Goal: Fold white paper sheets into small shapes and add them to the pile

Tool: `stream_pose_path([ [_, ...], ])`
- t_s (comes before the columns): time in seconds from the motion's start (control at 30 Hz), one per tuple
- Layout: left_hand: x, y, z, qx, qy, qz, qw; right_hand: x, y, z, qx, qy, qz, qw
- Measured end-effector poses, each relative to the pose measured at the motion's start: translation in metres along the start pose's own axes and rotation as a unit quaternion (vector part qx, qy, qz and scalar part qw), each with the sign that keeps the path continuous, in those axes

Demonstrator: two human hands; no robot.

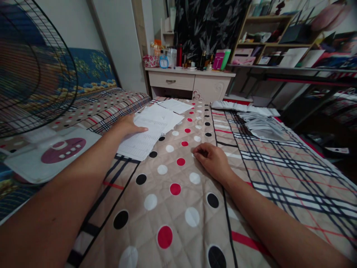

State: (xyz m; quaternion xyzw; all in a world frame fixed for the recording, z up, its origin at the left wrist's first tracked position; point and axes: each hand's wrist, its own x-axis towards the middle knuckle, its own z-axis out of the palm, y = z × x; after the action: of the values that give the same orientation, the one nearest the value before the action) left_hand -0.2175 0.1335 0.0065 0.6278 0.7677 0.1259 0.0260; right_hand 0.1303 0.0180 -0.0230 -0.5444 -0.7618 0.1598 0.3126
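Head camera: we look down at a bed (173, 208) with a quilted cover. The cover has red, black and white dots in the middle and checked stripes along the sides.

Our left hand (126, 126) lies flat on a pile of papers (147, 136). Its fingers (139, 129) are open and stretched out. They press on top of the papers and do not grip them. The papers are white with small print on them. They lie in the far half of the bed, closer to the left edge than to the right one. One more white sheet (175, 105) lies just behind the pile, near the far edge.

Our right hand (213, 158) rests on the cover in the middle of the bed, well apart from the papers. Its fingers are curled in and closed, with the tips down on the dots. We cannot tell if something tiny is held between them.

Near the far right corner of the bed lies a heap of flat grey packets (260, 124). A row of white packets (240, 107) runs along the far edge beside them.

A big black fan (30, 70) stands past the left edge of the bed. Its white base (52, 152) with a dark red panel is near our left arm.

Behind the far edge stands a pale dresser (192, 82) with bottles and boxes on top. A wooden shelf (267, 37) is to its right.
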Motion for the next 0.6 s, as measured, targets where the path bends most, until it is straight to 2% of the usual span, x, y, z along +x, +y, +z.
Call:
stream_pose_path([
  [0.13,0.001,-0.011,-0.005,0.046,-0.008,-0.011,0.999,0.0,-0.001,-0.001,-0.003,-0.002,0.002,1.0],
  [0.33,-0.011,-0.005,-0.013,0.086,-0.021,-0.038,0.995,0.0,-0.002,-0.001,-0.003,-0.002,0.001,1.0],
  [0.47,-0.014,-0.011,-0.021,0.074,-0.006,-0.05,0.996,0.0,-0.004,-0.001,-0.004,-0.002,0.0,1.0],
  [0.6,-0.015,-0.013,-0.027,0.033,0.013,-0.022,0.999,0.0,-0.004,-0.002,-0.006,-0.005,0.003,1.0],
])
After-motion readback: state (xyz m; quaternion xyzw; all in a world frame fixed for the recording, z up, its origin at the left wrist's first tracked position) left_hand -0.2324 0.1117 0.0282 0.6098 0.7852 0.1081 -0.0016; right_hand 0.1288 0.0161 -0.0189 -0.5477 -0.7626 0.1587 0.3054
